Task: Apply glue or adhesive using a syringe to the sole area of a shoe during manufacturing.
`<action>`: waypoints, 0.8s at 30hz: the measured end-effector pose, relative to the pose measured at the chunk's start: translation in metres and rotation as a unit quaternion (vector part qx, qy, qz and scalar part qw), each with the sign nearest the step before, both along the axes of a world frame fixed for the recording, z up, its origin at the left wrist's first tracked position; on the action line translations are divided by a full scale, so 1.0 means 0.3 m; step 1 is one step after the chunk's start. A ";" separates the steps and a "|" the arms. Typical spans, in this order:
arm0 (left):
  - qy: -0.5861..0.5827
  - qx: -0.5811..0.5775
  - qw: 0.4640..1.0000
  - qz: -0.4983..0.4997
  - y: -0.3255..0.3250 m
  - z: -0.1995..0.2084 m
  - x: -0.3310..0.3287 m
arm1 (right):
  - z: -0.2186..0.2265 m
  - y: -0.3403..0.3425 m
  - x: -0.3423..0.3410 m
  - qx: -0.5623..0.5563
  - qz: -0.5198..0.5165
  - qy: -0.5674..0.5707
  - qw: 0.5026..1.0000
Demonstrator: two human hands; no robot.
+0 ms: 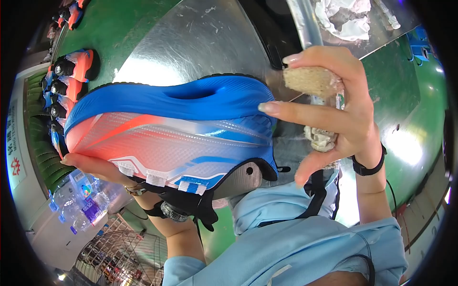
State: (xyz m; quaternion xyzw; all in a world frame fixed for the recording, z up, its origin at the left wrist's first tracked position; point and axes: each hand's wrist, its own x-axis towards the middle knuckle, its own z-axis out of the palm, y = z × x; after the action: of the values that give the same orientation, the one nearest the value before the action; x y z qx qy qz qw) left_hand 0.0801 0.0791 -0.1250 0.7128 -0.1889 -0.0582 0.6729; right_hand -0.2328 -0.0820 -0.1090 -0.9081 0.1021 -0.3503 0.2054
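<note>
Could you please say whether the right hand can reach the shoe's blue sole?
Probably yes: the right hand has one fingertip overlapping the blue sole in view, and nothing visible blocks the way.

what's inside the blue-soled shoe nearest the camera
In the opening of the shoe, a grey block with a small dark hole shows. Whatever lies deeper, toward the toe, is covered by the upper.
</note>
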 end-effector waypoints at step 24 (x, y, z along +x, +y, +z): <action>-0.200 0.126 0.971 0.034 -0.054 0.051 -0.046 | -0.015 0.016 -0.024 -0.084 -0.008 0.029 0.996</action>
State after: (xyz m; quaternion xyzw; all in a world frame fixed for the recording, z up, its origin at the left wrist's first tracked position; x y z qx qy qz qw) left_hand 0.0663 0.0629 -0.1096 0.7951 -0.2866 0.0853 0.5277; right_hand -0.2399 -0.0770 -0.1134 -0.9311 0.0855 -0.3327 0.1227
